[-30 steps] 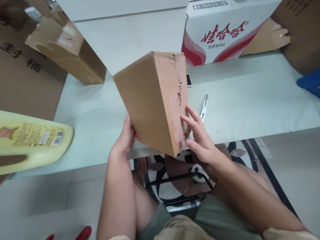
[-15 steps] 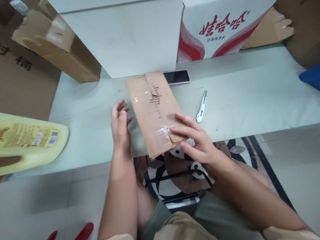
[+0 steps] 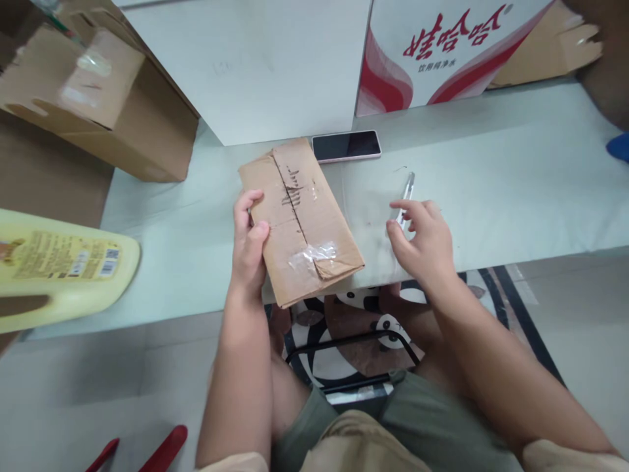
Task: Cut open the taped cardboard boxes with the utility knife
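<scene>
A flat brown cardboard box (image 3: 314, 219), taped along one end and marked with dark handwriting, tilts over the front of the table. My left hand (image 3: 247, 252) is closed around its left edge, thumb on top. To the right of the box, my right hand (image 3: 425, 241) hovers at a white utility knife (image 3: 409, 187), thumb and forefinger apart on either side of the handle. Part of the knife is covered by the fingers; its narrow end points away from me. Whether the fingers touch it I cannot tell.
Behind the box lies a phone (image 3: 346, 145). White cartons (image 3: 289, 72) stand at the back, one with red lettering (image 3: 452, 33). A cardboard box (image 3: 142, 118) and a large yellow jug (image 3: 113, 262) are on the left. The pale green table (image 3: 515, 170) ends close to my lap.
My left hand has taken hold of the box's left edge. My right hand has let go of the box's near right corner and moved right to the knife.
</scene>
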{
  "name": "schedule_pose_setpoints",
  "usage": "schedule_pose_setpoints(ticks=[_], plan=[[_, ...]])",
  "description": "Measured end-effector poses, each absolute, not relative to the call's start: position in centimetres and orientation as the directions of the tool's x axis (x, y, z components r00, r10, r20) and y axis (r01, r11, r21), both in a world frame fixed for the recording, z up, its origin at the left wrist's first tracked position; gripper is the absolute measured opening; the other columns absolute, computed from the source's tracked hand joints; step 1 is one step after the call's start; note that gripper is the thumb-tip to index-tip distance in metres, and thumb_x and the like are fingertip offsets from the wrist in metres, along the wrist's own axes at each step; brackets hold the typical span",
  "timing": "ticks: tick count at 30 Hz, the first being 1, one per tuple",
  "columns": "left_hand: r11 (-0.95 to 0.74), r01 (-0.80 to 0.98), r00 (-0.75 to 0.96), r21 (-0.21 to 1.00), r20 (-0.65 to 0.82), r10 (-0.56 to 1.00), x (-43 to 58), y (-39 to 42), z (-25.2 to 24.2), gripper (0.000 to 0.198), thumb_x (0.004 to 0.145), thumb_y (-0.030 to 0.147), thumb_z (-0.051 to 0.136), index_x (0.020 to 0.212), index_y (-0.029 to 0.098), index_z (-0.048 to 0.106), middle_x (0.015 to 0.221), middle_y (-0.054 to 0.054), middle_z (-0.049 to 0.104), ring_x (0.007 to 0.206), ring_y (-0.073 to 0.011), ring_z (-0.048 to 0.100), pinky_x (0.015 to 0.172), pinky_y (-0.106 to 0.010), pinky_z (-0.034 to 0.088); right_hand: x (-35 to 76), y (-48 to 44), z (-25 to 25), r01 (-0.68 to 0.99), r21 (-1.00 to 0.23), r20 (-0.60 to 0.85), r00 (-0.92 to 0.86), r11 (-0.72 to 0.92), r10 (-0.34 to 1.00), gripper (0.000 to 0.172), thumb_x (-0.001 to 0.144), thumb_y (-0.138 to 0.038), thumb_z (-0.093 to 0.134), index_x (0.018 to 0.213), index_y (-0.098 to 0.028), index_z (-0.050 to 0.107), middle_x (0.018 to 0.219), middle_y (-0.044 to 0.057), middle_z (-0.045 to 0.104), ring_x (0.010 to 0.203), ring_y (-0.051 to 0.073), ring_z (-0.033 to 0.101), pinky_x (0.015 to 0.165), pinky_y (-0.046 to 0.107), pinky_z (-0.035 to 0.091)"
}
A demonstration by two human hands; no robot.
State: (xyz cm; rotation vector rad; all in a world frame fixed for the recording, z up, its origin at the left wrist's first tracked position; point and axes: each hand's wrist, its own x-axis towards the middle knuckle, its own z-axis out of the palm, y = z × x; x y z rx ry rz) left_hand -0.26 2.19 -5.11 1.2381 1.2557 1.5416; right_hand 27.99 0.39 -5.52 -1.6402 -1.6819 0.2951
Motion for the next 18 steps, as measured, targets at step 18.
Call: schedule_pose_setpoints(ticks=[18], plan=[[-0.351,0.244,-0.052,0.904,0.374,0.926,-1.5,2.2,-7.0,0.053,0.092,0.068,0.057,0.136,0.038,0.054,0.151,-0.005,0.051,0.152,-0.0329,0.039,0.127,-0.053,0.037,27.0,-1.5,-1.0,0.253,-0.843,0.534,0.286,0.475,0.796,0.017,0.095,-0.037,0.069,0.101,-0.028,0.057,0.074,-0.004,0.065,0.060,0.016,0.072,0.054,0.030,0.053]])
